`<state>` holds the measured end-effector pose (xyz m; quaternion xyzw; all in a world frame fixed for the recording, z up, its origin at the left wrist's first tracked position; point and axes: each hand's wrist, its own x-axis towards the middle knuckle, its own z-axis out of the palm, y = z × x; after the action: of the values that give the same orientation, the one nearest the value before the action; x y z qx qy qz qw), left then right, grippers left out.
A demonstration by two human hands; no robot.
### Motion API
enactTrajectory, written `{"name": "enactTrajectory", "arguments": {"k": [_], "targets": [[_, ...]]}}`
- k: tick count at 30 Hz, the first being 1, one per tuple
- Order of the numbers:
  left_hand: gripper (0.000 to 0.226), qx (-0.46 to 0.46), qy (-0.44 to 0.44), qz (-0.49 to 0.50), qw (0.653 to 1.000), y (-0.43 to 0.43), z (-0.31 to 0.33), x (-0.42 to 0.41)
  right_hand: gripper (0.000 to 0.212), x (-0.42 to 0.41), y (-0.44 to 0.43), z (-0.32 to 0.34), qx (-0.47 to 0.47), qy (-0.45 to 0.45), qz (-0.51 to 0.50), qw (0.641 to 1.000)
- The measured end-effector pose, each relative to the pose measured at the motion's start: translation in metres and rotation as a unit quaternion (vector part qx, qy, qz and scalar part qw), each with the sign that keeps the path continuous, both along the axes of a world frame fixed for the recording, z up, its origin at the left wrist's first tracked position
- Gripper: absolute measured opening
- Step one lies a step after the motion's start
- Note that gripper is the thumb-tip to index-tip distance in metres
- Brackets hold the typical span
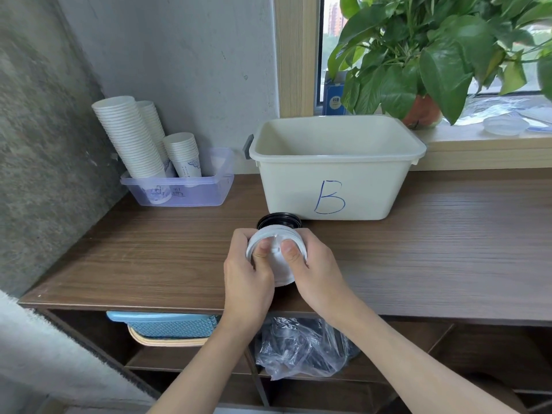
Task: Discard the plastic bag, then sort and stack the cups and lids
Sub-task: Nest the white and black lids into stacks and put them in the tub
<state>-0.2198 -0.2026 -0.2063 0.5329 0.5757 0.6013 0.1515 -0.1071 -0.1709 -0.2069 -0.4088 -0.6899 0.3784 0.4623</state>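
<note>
Left hand and right hand each had a grip clamped on the white lids, low over the counter, black lids just behind them. Lid sorting seemed in hand; next, the stack wanted squaring and setting down.

Three cup stacks, two hands, one white lid stack, one tub, one tray, one plastic bag

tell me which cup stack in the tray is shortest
The stack nearest the bin marked B; the tallest stack and the one behind it rise far higher.
</note>
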Motion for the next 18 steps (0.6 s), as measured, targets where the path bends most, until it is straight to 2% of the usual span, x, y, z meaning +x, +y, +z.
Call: {"name": "enactTrajectory", "arguments": {"k": [4, 7, 12, 18], "targets": [[0.022, -0.008, 0.052, -0.064, 0.997, 0.0000, -0.0051, -0.0040, 0.023, 0.0004, 0.0016, -0.0033, 0.030, 0.004, -0.028, 0.999], [0.043, -0.020, 0.082, -0.097, 0.992, -0.0033, -0.0070, -0.0049, 0.021, 0.0021, 0.0002, -0.0023, 0.032, 0.010, -0.029, 0.999], [0.013, 0.003, 0.063, -0.040, 0.997, -0.0021, -0.0060, -0.0036, 0.017, 0.0026, -0.0014, -0.0019, 0.047, 0.000, -0.012, 0.999], [0.015, 0.018, 0.073, -0.003, 0.997, -0.0042, -0.0079, 0.0007, 0.022, 0.0002, -0.0020, -0.0021, 0.050, -0.005, -0.013, 0.999]]}}
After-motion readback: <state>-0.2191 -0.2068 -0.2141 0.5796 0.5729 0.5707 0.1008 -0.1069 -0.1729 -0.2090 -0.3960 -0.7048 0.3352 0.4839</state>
